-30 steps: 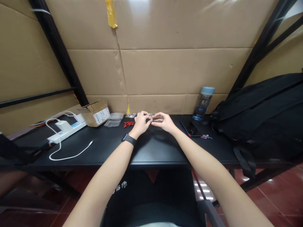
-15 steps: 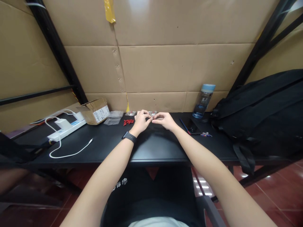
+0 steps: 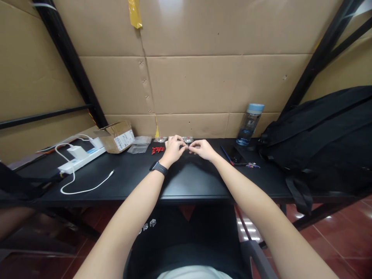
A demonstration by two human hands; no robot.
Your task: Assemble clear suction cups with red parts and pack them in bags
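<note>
My left hand (image 3: 174, 150) and my right hand (image 3: 202, 149) meet fingertip to fingertip over the back of the black table (image 3: 197, 180). Both are closed in a pinch around something small, thin and whitish, too tiny to name. A dark watch band circles my left wrist. Just left of that hand lies a pile of small red pieces (image 3: 157, 150). Behind the fingers sit two clear containers, one on the left (image 3: 161, 139) and one (image 3: 188, 139) partly hidden by my hands.
Leftward are clear plastic bags (image 3: 140, 144), an opened cardboard box (image 3: 117, 137) and a white power strip (image 3: 83, 159) with a cable. To the right are a phone (image 3: 236, 155), a blue pen (image 3: 227, 154), small metallic pieces (image 3: 252, 165), a water bottle (image 3: 250, 124) and a black backpack (image 3: 322, 139).
My right hand's fingers have shifted slightly and curled closer together, showing more of the clear container behind. My left hand stays in place.
</note>
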